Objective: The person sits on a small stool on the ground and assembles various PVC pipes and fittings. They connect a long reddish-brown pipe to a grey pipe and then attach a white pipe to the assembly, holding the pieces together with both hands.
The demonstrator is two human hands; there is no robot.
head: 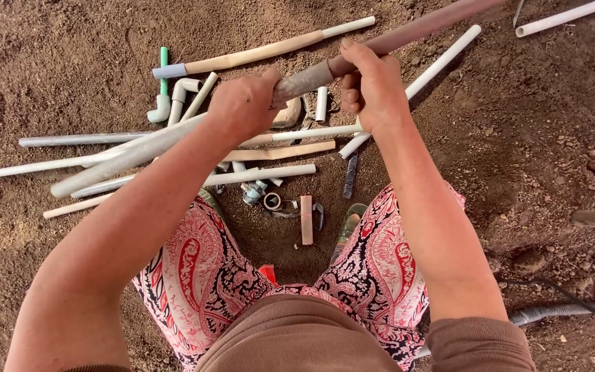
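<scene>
Seen from above, over patterned trousers and bare soil: left hand (246,103) wrapped shut around a long grey pipe (125,157), right hand (370,86) closed on a dusty reddish pipe (414,31), the two meeting at a sleeve between the fists (held above scattered pipe offcuts (263,174)). Probably light, rigid, dusty-slick; best gripped near the joint.
</scene>
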